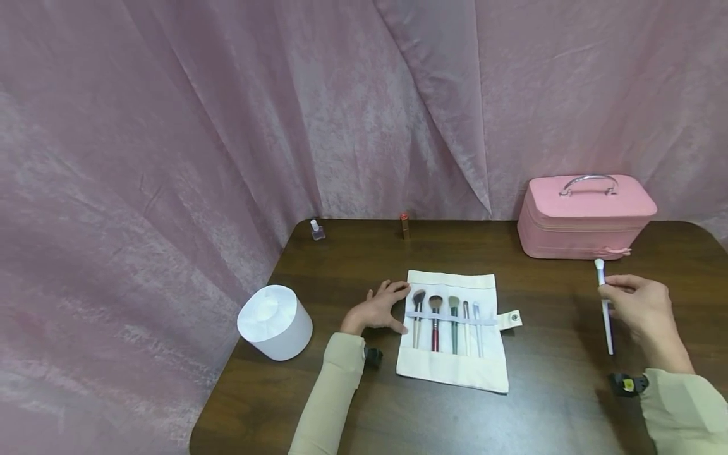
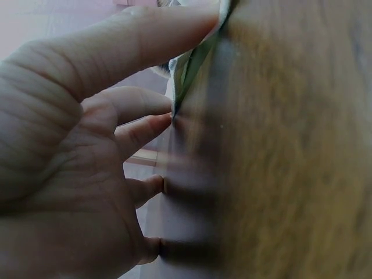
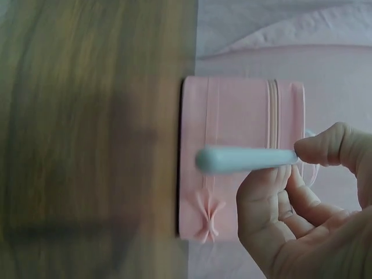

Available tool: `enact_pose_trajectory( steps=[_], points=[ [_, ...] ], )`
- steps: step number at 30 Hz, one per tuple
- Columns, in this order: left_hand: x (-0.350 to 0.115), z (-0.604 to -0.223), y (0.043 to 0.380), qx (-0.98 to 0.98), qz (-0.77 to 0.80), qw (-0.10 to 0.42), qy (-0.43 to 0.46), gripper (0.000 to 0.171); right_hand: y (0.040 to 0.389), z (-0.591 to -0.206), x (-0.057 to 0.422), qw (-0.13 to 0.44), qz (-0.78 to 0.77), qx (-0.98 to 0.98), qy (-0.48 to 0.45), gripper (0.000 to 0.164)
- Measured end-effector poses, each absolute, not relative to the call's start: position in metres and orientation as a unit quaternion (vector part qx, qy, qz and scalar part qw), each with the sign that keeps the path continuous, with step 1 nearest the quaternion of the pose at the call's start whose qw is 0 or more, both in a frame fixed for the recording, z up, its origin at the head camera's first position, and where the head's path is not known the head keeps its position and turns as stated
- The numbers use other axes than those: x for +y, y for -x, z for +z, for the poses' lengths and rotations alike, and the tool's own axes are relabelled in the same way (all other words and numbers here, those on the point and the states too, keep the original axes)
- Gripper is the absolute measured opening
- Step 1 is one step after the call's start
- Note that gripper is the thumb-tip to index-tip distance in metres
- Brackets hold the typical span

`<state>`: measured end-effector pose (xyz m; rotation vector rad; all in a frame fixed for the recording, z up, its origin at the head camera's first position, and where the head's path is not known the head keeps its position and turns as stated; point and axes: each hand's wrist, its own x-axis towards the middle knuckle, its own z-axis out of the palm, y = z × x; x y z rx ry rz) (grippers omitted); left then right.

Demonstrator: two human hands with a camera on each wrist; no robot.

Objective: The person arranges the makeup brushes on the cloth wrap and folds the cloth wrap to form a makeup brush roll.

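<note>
A makeup brush (image 1: 606, 316) with a white tip and pale handle is pinched upright between thumb and fingers of my right hand (image 1: 639, 306), above the table's right side. In the right wrist view the handle end of the brush (image 3: 247, 159) points toward the camera. My left hand (image 1: 380, 309) touches the left edge of a white cloth brush roll (image 1: 455, 373), thumb and fingers spread. Under the roll's elastic band lie several makeup brushes, among them a red-handled brush (image 1: 435, 332) and a green-handled brush (image 1: 454, 328). A snap strap (image 1: 509, 320) sticks out at the roll's right.
A pink case (image 1: 586, 227) with a silver handle stands at the back right, just beyond the held brush. A white round container (image 1: 275, 323) sits at the left edge. Nail polish (image 1: 317, 231) and a lipstick (image 1: 405, 226) stand along the back, before a pink curtain (image 1: 364, 114).
</note>
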<state>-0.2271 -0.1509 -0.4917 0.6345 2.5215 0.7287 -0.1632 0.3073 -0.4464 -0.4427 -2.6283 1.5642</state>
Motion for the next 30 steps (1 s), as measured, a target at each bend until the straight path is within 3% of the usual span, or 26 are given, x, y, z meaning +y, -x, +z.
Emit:
enact_pose_trajectory(
  steps=[11,30],
  points=[
    [-0.150,-0.492,0.227,0.912,0.264,0.221,-0.224,0.096,0.179,-0.444,0.278,0.054,0.540,-0.831,0.123,0.039],
    [-0.151,-0.494,0.229,0.911,0.267,0.217,-0.228,0.096,0.207,-0.438,0.221,0.189,0.610,-0.761,0.114,0.015]
  ],
)
